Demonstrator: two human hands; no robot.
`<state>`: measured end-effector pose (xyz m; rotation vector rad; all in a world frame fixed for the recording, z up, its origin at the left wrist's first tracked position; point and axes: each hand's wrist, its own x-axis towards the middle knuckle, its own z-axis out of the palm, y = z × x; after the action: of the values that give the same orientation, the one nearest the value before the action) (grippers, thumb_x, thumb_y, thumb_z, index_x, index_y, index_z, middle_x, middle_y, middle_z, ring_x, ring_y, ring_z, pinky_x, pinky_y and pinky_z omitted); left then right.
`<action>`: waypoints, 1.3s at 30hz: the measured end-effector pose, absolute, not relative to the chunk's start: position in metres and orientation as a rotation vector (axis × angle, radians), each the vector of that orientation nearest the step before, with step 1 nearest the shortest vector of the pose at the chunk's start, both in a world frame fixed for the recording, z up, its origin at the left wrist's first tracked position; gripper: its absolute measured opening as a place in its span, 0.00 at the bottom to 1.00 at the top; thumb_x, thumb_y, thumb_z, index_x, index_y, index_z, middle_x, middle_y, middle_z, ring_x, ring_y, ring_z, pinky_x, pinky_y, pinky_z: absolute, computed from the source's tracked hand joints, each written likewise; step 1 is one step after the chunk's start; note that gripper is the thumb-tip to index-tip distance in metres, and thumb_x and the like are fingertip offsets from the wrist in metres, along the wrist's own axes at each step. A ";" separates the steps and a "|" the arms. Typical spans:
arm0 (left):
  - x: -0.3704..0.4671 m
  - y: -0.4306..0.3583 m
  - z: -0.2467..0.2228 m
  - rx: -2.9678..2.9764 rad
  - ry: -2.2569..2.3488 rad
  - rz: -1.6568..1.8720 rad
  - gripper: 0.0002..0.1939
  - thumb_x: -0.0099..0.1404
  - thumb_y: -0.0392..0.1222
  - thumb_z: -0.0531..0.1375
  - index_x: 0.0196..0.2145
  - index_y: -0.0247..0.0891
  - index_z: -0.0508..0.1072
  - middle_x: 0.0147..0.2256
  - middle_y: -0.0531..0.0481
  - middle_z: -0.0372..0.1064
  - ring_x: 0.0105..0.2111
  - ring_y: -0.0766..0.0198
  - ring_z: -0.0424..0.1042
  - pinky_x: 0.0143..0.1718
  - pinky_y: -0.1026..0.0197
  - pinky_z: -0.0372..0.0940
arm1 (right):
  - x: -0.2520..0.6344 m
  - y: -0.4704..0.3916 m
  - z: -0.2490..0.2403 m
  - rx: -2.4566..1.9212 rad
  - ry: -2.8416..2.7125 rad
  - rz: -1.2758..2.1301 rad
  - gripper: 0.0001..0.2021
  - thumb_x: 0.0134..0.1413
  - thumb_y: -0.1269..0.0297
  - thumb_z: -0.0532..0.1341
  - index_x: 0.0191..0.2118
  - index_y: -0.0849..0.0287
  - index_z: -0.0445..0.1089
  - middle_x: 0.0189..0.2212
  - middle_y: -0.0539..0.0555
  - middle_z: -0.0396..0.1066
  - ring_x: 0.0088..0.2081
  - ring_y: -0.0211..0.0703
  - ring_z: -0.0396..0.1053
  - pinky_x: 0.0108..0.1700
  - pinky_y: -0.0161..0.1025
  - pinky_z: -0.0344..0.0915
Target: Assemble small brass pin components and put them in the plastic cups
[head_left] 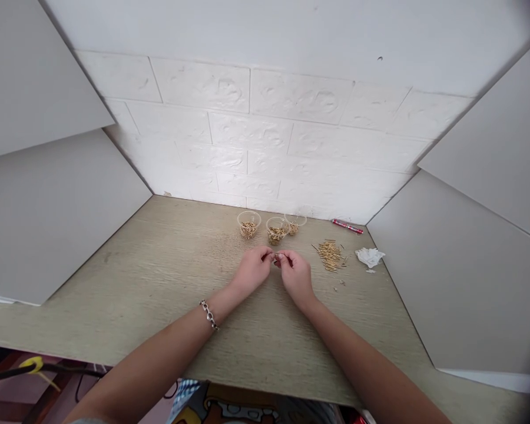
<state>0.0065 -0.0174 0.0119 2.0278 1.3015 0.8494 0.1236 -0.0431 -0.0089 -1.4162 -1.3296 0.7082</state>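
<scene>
Small piece (276, 255), pinched between the fingertips of both hands above the table (159, 259), in front of the clear cups; we find it too small to identify further. We see the left hand (252, 268) and the right hand (297, 275) closed in facing pinches, their fingertips nearly meeting. A chain bracelet (209, 315) encircles the left wrist. Beyond the hands we note three clear cups: the left cup (248, 227), the middle cup (275, 232) and the right cup (294, 226), each holding small gold-coloured parts; the latter two stand close together. Tiny bits (228, 246) lie scattered left of the hands. To the right we observe a loose pile of slender gold-coloured pins (330, 255), a red tube-like item (347, 226) near the wall (265, 141), a crumpled white tissue (370, 257) and small fragments (341, 282) nearer us.
</scene>
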 end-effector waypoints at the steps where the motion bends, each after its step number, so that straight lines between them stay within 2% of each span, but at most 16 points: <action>1: 0.007 -0.016 0.012 1.961 1.291 0.827 0.12 0.58 0.37 0.48 0.26 0.35 0.69 0.27 0.51 0.68 0.28 0.67 0.65 0.32 0.65 0.58 | 0.123 -0.043 -0.008 -1.407 -1.325 0.716 0.10 0.49 0.63 0.51 0.31 0.61 0.67 0.26 0.54 0.69 0.29 0.39 0.66 0.33 0.36 0.62; 14: 0.007 -0.008 0.005 1.670 1.092 0.840 0.12 0.57 0.40 0.50 0.26 0.32 0.69 0.28 0.49 0.69 0.30 0.67 0.67 0.35 0.66 0.61 | 0.124 -0.043 -0.009 -1.358 -1.307 0.727 0.10 0.50 0.62 0.51 0.31 0.61 0.66 0.27 0.54 0.69 0.29 0.39 0.66 0.34 0.36 0.63; 20: 0.002 -0.004 0.007 1.813 1.100 0.751 0.12 0.57 0.41 0.49 0.27 0.34 0.69 0.28 0.51 0.69 0.31 0.67 0.66 0.34 0.66 0.60 | 0.127 -0.041 -0.010 -1.333 -1.299 0.808 0.10 0.49 0.61 0.52 0.30 0.62 0.66 0.25 0.54 0.69 0.28 0.40 0.67 0.34 0.37 0.63; 25: -0.003 -0.003 0.013 1.947 1.148 0.671 0.11 0.57 0.41 0.49 0.27 0.35 0.69 0.28 0.53 0.69 0.30 0.67 0.65 0.32 0.66 0.58 | 0.132 -0.041 -0.010 -1.374 -1.398 0.732 0.10 0.49 0.63 0.52 0.30 0.60 0.68 0.24 0.53 0.70 0.28 0.40 0.67 0.33 0.37 0.62; 32: -0.002 -0.009 0.017 2.106 1.206 0.735 0.11 0.58 0.39 0.49 0.25 0.36 0.68 0.26 0.53 0.67 0.28 0.68 0.63 0.29 0.67 0.55 | 0.133 -0.042 -0.007 -1.385 -1.525 0.565 0.09 0.50 0.65 0.51 0.30 0.59 0.68 0.25 0.52 0.70 0.29 0.40 0.67 0.34 0.37 0.61; 39: -0.001 -0.012 0.017 2.180 1.202 0.797 0.10 0.59 0.37 0.49 0.25 0.36 0.68 0.26 0.53 0.66 0.27 0.69 0.62 0.30 0.67 0.55 | 0.131 -0.043 -0.007 -1.389 -1.530 0.560 0.10 0.50 0.65 0.51 0.30 0.59 0.68 0.25 0.52 0.70 0.29 0.39 0.67 0.34 0.36 0.61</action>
<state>-0.0007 -0.0121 0.0172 2.1801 1.2022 0.7969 0.1310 -0.0428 -0.0066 -1.3885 -1.5296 0.5600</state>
